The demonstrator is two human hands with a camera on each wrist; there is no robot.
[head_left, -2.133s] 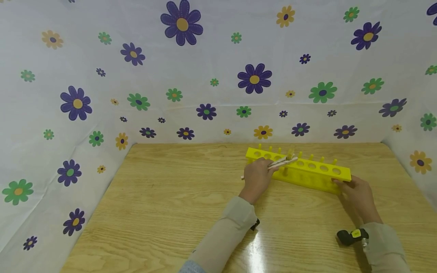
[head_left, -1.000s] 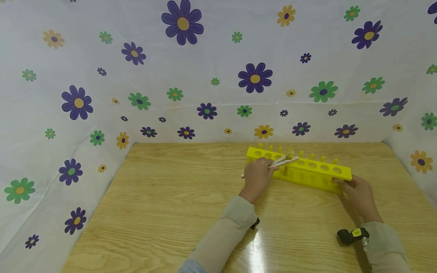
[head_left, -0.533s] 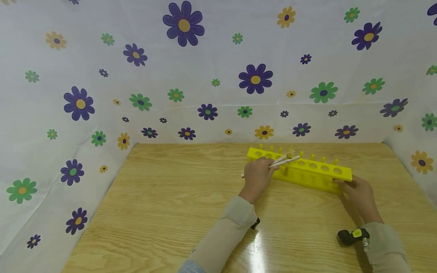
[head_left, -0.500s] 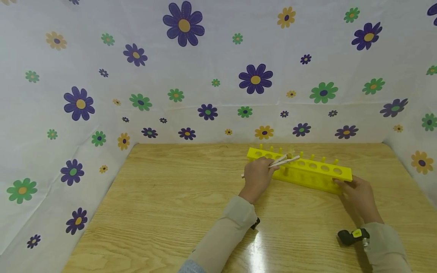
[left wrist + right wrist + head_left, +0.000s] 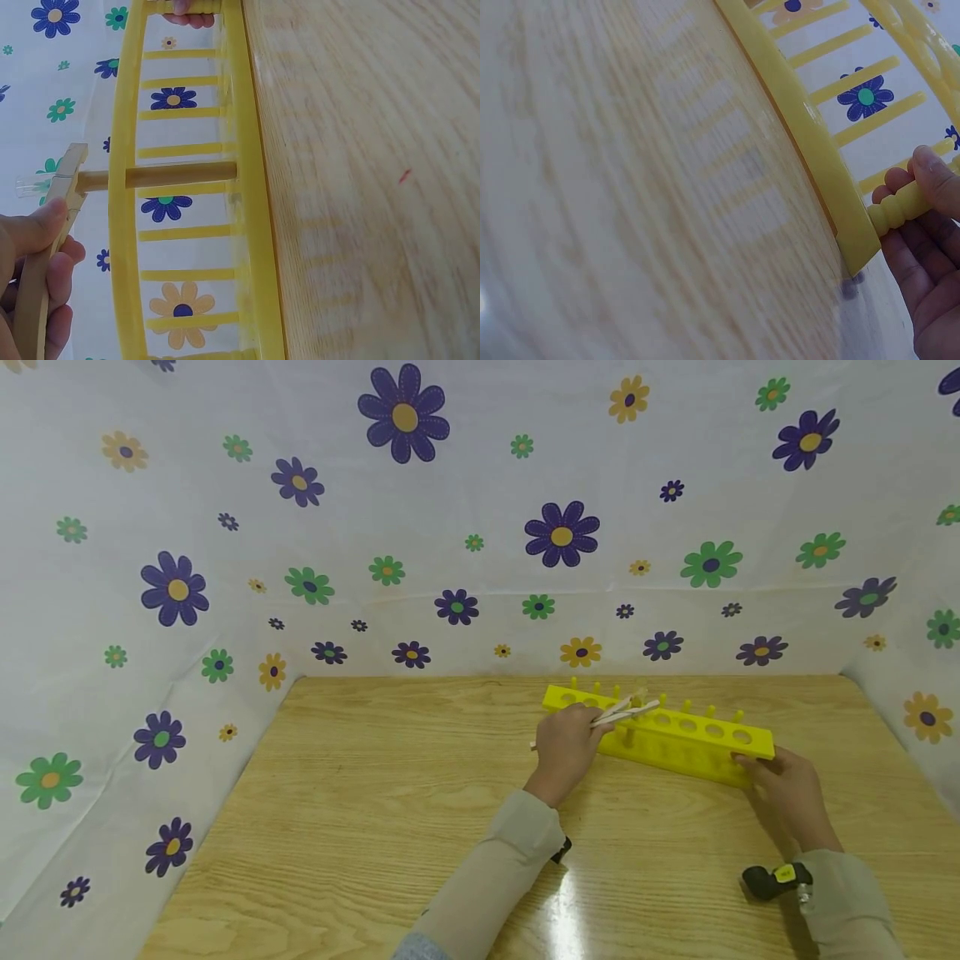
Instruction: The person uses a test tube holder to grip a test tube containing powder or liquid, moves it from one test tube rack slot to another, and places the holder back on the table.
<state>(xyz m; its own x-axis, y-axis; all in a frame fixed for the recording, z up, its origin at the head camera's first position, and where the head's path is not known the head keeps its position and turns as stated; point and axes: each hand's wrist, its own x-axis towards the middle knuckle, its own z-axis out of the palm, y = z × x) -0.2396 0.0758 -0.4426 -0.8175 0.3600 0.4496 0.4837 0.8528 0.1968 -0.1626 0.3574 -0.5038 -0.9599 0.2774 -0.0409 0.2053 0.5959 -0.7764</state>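
Observation:
A yellow plastic test tube rack (image 5: 705, 741) stands at the back right of the table, with a row of round holes and pegs. One glass test tube (image 5: 180, 175) sits upright in it near the middle, brown along its lower length and clear at its mouth. My left hand (image 5: 566, 750) grips a wooden test tube holder (image 5: 69, 187), whose jaws are at the tube's upper part, just above the rack's top plate. Whether they clamp the tube firmly I cannot tell. My right hand (image 5: 791, 789) holds the rack's ridged end post (image 5: 901, 208) between thumb and fingers.
The wood-grain table (image 5: 360, 827) carries the rack close to its back edge. A white flower-print cloth (image 5: 480, 485) hangs behind and at both sides. Black wrist cameras are strapped on both wrists, the right one (image 5: 765, 881) low over the table.

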